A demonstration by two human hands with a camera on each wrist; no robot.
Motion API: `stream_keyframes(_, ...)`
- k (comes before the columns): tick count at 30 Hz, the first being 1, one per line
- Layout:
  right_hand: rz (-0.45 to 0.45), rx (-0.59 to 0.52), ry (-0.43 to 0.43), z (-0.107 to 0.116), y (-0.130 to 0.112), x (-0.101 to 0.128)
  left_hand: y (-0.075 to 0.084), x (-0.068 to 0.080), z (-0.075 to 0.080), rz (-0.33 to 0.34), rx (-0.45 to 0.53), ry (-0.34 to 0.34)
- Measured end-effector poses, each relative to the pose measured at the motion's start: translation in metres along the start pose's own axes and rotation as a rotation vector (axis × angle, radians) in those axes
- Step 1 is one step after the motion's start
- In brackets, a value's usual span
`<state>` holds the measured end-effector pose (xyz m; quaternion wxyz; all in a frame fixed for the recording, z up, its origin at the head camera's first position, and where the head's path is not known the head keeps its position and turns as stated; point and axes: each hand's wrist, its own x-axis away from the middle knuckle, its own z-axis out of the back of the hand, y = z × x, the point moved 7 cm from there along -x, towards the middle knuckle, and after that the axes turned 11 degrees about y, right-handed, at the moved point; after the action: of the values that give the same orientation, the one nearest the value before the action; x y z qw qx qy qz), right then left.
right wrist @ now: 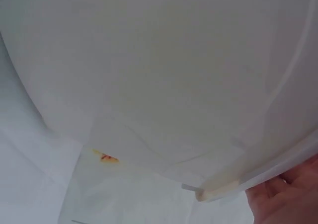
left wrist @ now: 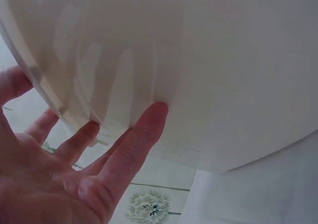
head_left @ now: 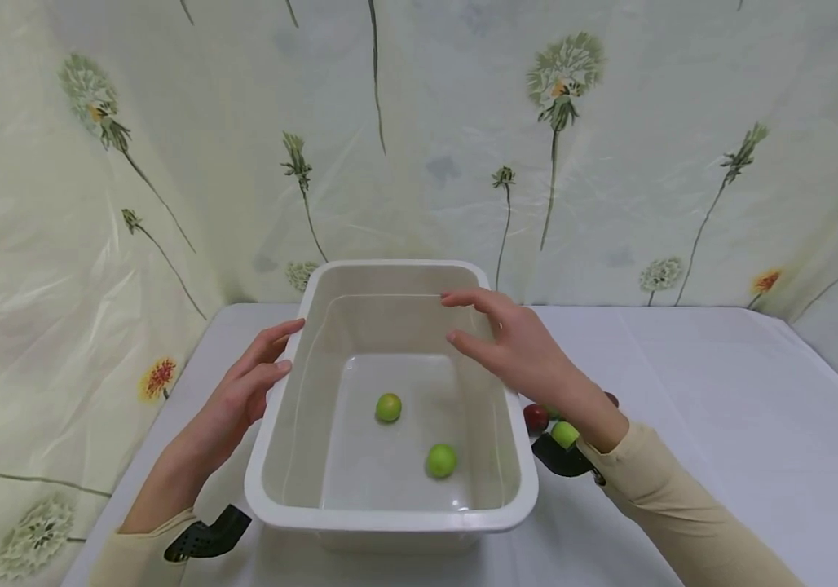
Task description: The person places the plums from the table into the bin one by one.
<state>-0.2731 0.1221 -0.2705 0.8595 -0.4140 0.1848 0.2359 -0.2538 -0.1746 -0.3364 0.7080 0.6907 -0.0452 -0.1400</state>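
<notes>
A white plastic tub (head_left: 390,522) stands on the table with clear water in it. Two green round fruits (head_left: 388,407) (head_left: 441,461) lie on its bottom. My left hand (head_left: 253,379) is at the tub's left side with straight fingers. In the left wrist view its fingertips (left wrist: 154,112) touch the tub's outer wall (left wrist: 223,60) just under the rim. My right hand (head_left: 507,342) reaches over the right rim with fingers extended above the water, holding nothing. In the right wrist view only an edge of that hand (right wrist: 288,194) shows, beside the tub's rim (right wrist: 218,189).
A red fruit (head_left: 535,417) and a green fruit (head_left: 564,434) lie on the white tablecloth (head_left: 720,408) right of the tub, partly hidden by my right wrist. A flower-printed sheet (head_left: 610,163) hangs close behind and to the left.
</notes>
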Motion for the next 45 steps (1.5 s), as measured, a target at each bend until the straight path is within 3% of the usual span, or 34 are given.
stream_keyframes(5, -0.022, -0.018, 0.057, 0.009, 0.003, 0.008, 0.0, 0.001, 0.001, 0.007, 0.0, 0.003)
stream_keyframes(23, -0.152, 0.033, 0.119, 0.035, 0.033, 0.029, 0.002, 0.002, 0.0, 0.005, -0.012, 0.008)
stream_keyframes(45, -0.218, 0.085, 0.187, 0.063, 0.058, 0.061, 0.002, 0.0, 0.0, -0.001, -0.006, 0.006)
